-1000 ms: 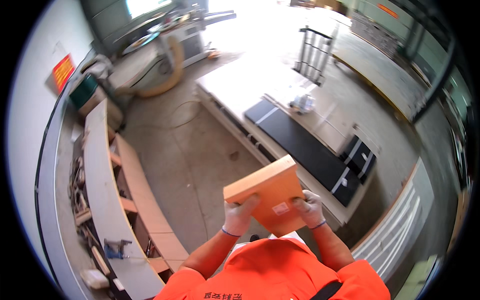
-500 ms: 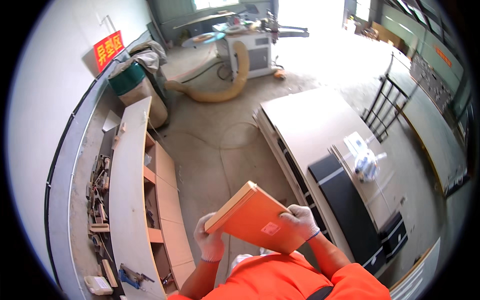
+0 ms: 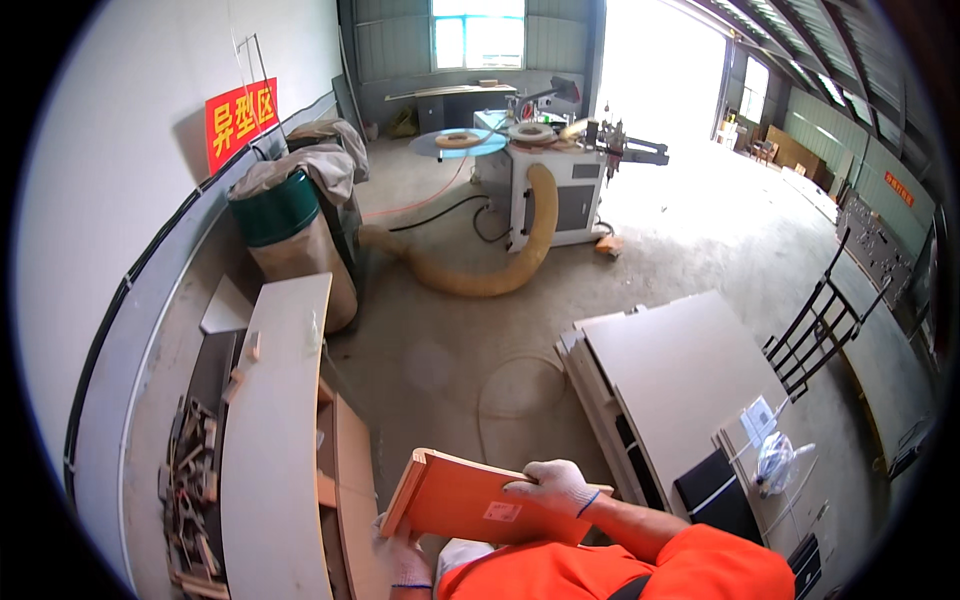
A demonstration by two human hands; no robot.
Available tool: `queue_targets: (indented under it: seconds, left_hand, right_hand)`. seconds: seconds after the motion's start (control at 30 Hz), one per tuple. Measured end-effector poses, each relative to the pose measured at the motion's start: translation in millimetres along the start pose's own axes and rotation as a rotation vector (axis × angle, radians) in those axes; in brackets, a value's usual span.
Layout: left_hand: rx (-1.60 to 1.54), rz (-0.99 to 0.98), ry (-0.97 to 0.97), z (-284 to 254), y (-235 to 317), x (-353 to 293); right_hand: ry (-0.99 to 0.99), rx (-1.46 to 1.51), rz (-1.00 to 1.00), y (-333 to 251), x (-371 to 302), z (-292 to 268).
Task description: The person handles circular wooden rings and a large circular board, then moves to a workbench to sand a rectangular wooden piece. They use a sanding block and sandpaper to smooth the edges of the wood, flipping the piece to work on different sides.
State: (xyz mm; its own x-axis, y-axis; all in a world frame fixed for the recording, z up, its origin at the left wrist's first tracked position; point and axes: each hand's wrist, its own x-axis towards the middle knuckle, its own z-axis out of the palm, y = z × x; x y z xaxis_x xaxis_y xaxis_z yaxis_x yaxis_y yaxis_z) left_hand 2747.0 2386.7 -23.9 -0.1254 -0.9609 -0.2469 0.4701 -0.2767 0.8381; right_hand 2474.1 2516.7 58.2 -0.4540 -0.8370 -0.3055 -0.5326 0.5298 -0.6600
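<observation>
Hands in pale knitted gloves are gripping one orange-brown board, which is sitting directly in front of the person's orange shirt (image 3: 620, 572), above the floor (image 3: 440, 390). The right hand (image 3: 555, 487) is clamping the upper edge toward the right end, its thumb lying over the face. The left hand (image 3: 403, 560), slightly blurred, is closing around the lower left corner. The board (image 3: 450, 508) is tilting toward the person, showing a white label (image 3: 502, 512) on its face and a paler strip along its left edge. To the left, a long cabinet (image 3: 355, 480) with orange-brown compartments is standing near the board, a pale panel (image 3: 270, 450) covering its top. Wood offcuts (image 3: 195, 490) are lying heaped between that panel and the wall (image 3: 120, 240). To the right, a stack of pale sheets (image 3: 680, 365) is carrying a black strapped package (image 3: 718, 492) and a clear plastic-wrapped item (image 3: 777, 462). Beyond the stack, a black metal rack (image 3: 825, 330) is standing upright. Farther out, a green-topped drum (image 3: 278, 212) is standing beside the wall, and a curved tan hose (image 3: 542, 225) is running from a grey-white machine (image 3: 575, 200) toward it.
</observation>
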Motion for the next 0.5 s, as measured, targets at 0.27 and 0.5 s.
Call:
queue_targets:
  seconds: [0.27, 0.5]
  left_hand:
    - [0.193, -0.028, -0.294, 162.8, 14.9, 261.5]
    - [0.196, 0.088, -0.291, 321.2, 4.5, 451.8]
  right_hand:
    - [0.351, 0.304, -0.009, 2.6, 210.8, -49.2]
    - [0.438, 0.336, -0.139, -4.9, 446.6, -132.3]
